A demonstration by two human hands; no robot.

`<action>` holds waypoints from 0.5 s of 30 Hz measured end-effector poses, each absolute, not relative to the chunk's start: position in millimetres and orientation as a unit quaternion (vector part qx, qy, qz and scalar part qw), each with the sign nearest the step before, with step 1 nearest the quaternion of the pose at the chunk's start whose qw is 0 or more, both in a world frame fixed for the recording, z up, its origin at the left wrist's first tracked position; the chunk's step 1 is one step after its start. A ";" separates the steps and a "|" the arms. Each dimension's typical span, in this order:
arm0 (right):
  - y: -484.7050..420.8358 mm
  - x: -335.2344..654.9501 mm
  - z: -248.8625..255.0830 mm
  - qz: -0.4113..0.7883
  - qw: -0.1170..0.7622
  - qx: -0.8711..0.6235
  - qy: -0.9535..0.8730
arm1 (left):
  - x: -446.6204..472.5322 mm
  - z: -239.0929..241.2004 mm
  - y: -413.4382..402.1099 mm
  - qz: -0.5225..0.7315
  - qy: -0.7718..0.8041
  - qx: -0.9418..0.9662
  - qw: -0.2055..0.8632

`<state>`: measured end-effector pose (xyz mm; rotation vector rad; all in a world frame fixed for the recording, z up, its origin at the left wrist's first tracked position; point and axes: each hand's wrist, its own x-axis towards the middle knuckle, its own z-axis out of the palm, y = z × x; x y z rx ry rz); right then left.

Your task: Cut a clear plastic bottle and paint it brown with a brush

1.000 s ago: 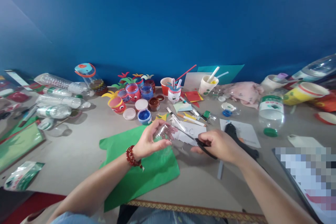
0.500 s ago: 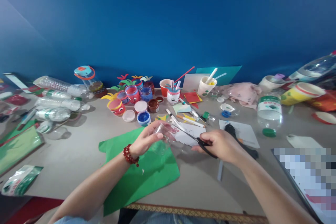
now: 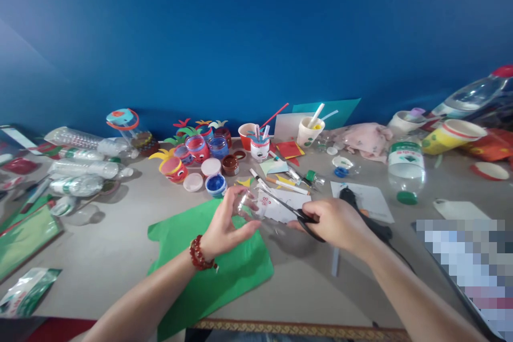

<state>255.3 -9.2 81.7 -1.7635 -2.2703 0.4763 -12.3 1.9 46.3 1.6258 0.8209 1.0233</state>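
Note:
My left hand (image 3: 226, 227), a red bead bracelet at its wrist, holds a clear cut piece of plastic bottle (image 3: 245, 206) over the green paper (image 3: 212, 272). The fingers curl round its far side, while the thumb stands out to the right. In my right hand (image 3: 340, 224) are black-handled scissors (image 3: 308, 220), their blades pointing left towards the plastic. Because the piece is see-through, I cannot tell whether the blades touch it. Behind the blades lies a white sheet with red print (image 3: 276, 206).
Paint jars (image 3: 216, 184) and decorated cups (image 3: 174, 170) stand at the back. Plastic bottles (image 3: 86, 169) lie on the left. A black glue gun (image 3: 363, 214) rests near my right forearm, with an upturned bottle (image 3: 406, 171) beyond it. The blue wall (image 3: 256, 37) bounds the table behind.
My left hand has turned and its thumb has moved away from the fingers, with the plastic shifting slightly. The right hand keeps the scissors in nearly the same place. The view has shifted a little.

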 end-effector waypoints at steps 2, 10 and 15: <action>-9.5 254.2 82.5 0.170 0.115 -0.602 -0.772 | -12.0 47.2 3.0 0.432 0.314 0.656 0.533; -11.1 254.9 83.9 0.199 0.099 -0.596 -0.772 | -15.0 39.7 9.5 0.405 0.248 0.630 0.615; -12.3 258.9 83.7 0.204 0.118 -0.582 -0.779 | -16.7 38.5 11.9 0.413 0.225 0.630 0.618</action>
